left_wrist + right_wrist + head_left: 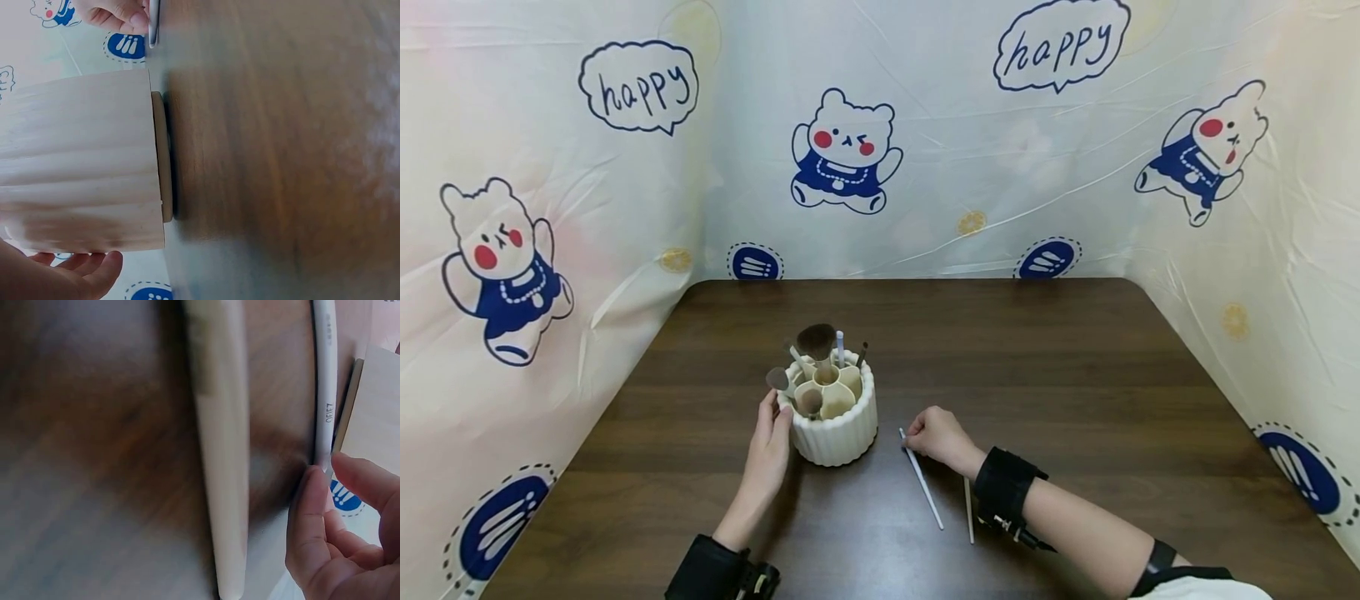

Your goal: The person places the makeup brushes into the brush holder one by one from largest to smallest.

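A white ribbed round holder [833, 437] stands upright on the table, with several makeup brushes [817, 340] in its compartments. My left hand [767, 454] rests against its left side, and its fingers [103, 273] touch the wall in the left wrist view. To the right of the holder, my right hand [943, 437] pinches the far end of a thin white stick [922, 483] between thumb and finger. Dark lettering shows on this stick [326, 375] in the right wrist view. A second pale stick [968, 508] lies by the right wrist, blurred up close in the right wrist view.
The brown wooden table [1015, 358] extends around both hands. Behind and beside it hangs a pale curtain [940, 150] printed with bears and lettering. Each wrist wears a black band [1011, 483] with a small device.
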Motion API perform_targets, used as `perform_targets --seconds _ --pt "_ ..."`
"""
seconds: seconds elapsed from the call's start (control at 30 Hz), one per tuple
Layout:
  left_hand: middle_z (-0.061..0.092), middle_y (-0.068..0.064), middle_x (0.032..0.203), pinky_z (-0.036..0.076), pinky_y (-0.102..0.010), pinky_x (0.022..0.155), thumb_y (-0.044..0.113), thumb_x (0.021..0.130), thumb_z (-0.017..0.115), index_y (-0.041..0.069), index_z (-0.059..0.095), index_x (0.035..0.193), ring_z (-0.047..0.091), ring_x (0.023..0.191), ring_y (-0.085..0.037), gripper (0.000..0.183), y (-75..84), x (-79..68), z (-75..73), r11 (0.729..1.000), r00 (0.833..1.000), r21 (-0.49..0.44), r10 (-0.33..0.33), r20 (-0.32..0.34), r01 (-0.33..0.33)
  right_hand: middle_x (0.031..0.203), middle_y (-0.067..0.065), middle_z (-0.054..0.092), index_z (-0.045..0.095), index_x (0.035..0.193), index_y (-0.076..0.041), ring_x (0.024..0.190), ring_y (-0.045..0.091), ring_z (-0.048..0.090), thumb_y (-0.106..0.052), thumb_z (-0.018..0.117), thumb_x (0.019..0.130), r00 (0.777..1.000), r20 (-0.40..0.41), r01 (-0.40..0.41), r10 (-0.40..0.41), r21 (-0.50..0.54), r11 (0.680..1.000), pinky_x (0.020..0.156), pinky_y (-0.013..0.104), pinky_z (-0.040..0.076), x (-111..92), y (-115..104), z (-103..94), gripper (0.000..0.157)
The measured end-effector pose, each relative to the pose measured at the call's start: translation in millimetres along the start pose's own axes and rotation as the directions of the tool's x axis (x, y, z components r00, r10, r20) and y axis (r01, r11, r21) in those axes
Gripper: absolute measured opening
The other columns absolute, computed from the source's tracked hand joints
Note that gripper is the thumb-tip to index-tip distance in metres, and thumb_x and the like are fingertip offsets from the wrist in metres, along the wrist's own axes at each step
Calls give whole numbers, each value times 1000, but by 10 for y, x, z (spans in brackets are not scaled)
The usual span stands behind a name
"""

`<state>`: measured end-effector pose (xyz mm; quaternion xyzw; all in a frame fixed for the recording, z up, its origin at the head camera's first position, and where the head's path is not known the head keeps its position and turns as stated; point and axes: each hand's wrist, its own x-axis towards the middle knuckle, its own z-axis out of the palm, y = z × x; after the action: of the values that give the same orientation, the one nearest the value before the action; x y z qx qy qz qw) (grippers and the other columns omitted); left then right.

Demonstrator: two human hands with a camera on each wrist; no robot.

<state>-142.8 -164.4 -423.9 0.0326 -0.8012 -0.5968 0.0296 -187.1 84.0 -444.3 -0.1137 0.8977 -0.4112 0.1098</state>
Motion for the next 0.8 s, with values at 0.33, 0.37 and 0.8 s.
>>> perform_targets --seconds 0.33,0.37,0.8 --pt "17 -28 156 20 -53 117 27 105 28 0 6 152 17 145 -39 59 -13 3 -2 1000 1000 5 -4 -1 4 51 1 60 71 64 -1 47 6 47 -10 74 79 998 18 -52 53 -79 996 48 17 37 -15 -55 12 18" --pt "17 -28 156 20 -53 117 27 105 28 0 6 152 17 145 -39 59 -12 4 -2 1000 1000 7 -5 0 5 51 1 60 71 63 -2 46 6 47 -10 74 79 998 17 -60 62 -84 995 48 17 37 -10 -56 12 18" --pt "17 -28 156 19 -53 118 28 105 28 -1 6 152 17 145 -39 59 -20 11 2 1000 1000 14 -6 0 6 41 -5 44 61 50 1 41 7 41 -7 71 79 996 39 -75 78 -94 993 46 18 31 5 -79 -14 32"
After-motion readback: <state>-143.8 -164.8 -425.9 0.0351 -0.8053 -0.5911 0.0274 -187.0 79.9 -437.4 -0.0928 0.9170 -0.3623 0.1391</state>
